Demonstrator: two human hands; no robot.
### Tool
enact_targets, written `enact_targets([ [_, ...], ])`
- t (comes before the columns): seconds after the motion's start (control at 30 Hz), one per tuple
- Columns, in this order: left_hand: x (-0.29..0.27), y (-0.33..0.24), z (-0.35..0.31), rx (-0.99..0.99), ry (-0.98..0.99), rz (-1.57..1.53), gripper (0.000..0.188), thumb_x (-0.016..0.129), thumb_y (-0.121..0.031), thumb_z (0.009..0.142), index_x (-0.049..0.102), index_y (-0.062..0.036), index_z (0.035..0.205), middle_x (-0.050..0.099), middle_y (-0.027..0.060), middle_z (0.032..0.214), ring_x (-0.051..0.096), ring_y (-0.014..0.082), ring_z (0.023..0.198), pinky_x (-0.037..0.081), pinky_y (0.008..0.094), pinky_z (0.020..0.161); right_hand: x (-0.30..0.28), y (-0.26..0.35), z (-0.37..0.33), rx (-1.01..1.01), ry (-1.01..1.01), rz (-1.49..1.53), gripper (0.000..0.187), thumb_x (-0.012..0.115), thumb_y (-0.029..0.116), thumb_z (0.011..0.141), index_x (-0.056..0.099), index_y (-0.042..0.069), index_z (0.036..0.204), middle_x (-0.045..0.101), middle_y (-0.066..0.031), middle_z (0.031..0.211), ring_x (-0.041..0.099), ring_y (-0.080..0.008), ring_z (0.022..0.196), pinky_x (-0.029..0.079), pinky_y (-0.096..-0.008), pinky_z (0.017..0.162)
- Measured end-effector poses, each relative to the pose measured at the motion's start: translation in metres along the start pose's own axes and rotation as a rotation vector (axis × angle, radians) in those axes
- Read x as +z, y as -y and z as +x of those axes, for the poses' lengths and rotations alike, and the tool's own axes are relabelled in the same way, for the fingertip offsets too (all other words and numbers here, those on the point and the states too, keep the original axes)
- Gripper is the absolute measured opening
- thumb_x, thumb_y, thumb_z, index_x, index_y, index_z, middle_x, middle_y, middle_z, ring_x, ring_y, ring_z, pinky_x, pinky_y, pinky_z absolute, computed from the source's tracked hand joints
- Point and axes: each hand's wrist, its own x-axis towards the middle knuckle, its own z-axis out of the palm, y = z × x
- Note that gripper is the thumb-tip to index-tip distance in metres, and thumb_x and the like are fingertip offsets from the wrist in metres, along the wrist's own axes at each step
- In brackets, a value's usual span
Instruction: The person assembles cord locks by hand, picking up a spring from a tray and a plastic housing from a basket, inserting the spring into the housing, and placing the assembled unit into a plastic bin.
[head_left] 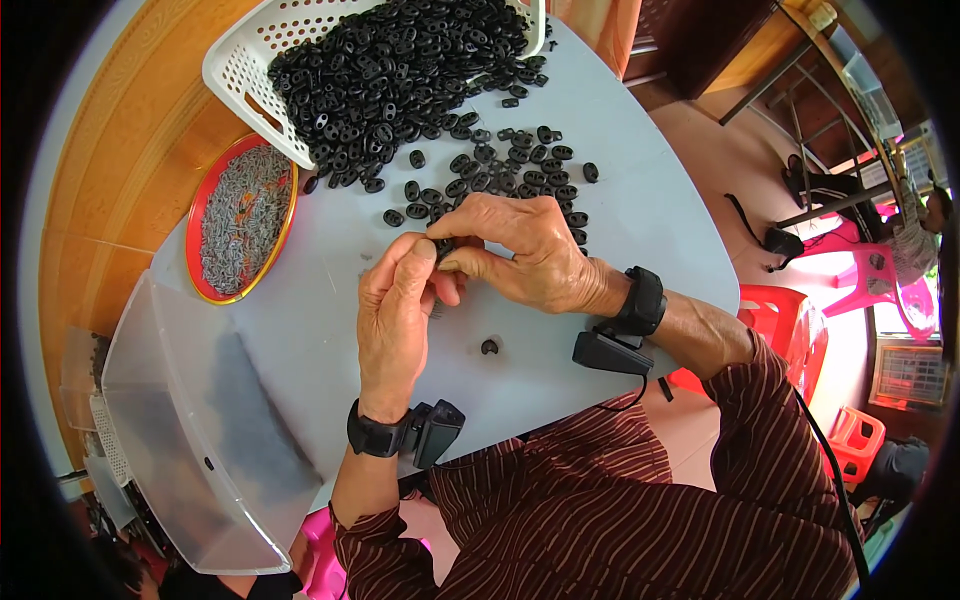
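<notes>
Over the table's middle, my left hand and my right hand meet at the fingertips. Between them is a small black cord lock, mostly covered by fingers. Both thumbs and index fingers are closed around it; which part each one grips is hard to see. Just beyond my hands, many loose black two-holed cord lock pieces lie scattered. A single small black piece sits on the table below my right hand. Something small and grey, perhaps springs, shows beside my left fingers.
A white perforated basket, tipped toward the table, spills a heap of black pieces. Left of it, a red bowl holds small grey metal springs. A clear plastic box stands on the left. A red stool is at the right.
</notes>
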Motion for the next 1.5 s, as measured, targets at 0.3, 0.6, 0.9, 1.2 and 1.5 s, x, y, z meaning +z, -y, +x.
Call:
enact_targets([
  [0.3,-0.006,0.003,0.003,-0.003,-0.012,0.060,0.032,0.049,-0.032,0.096,0.059,-0.0026,0.089,0.053,0.0000,0.070,0.046,0.0073,0.063,0.037,0.0218,0.060,-0.002,-0.001,0.002,0.091,0.032,0.057,0.029,0.072,0.005,0.076,0.063,0.001,0.103,0.065,-0.0070,0.081,0.065,-0.0153,0.070,0.054,-0.0278,0.064],
  [0.6,0.000,0.001,0.003,0.031,-0.076,0.151,0.031,0.048,-0.030,0.096,0.059,-0.0032,0.085,0.051,-0.0024,0.065,0.044,0.0053,0.061,0.033,0.0213,0.056,-0.005,-0.001,0.003,0.137,0.069,0.049,0.032,0.073,0.006,0.075,0.064,0.001,0.105,0.065,-0.0065,0.080,0.065,-0.0143,0.071,0.053,-0.0263,0.066],
  [0.9,0.001,-0.001,0.004,0.133,-0.020,0.082,0.032,0.046,-0.029,0.097,0.058,-0.0024,0.085,0.053,-0.0009,0.066,0.047,0.0051,0.062,0.035,0.0200,0.056,0.001,0.012,0.009,0.244,0.030,0.104,0.019,0.065,-0.001,0.080,0.064,-0.003,0.099,0.066,-0.0080,0.081,0.065,-0.0131,0.069,0.052,-0.0246,0.062],
  [1.2,-0.026,0.027,0.010,0.404,-0.076,-0.153,0.030,0.043,-0.026,0.097,0.052,-0.0011,0.083,0.048,0.0028,0.074,0.048,0.0114,0.068,0.042,0.0260,0.065,0.073,0.103,0.059,0.151,0.024,0.167,0.018,0.066,-0.001,0.075,0.065,0.003,0.093,0.066,-0.0054,0.076,0.062,-0.0085,0.067,0.051,-0.0255,0.057],
  [1.5,-0.028,0.005,0.016,0.291,-0.113,-0.279,0.036,0.041,-0.027,0.098,0.045,-0.0032,0.071,0.045,0.0052,0.066,0.046,0.0162,0.069,0.040,0.0307,0.069,0.183,0.133,0.094,-0.120,0.099,0.556,0.008,0.059,0.000,0.072,0.059,-0.002,0.080,0.062,-0.0133,0.069,0.061,-0.0280,0.058,0.049,-0.0335,0.056],
])
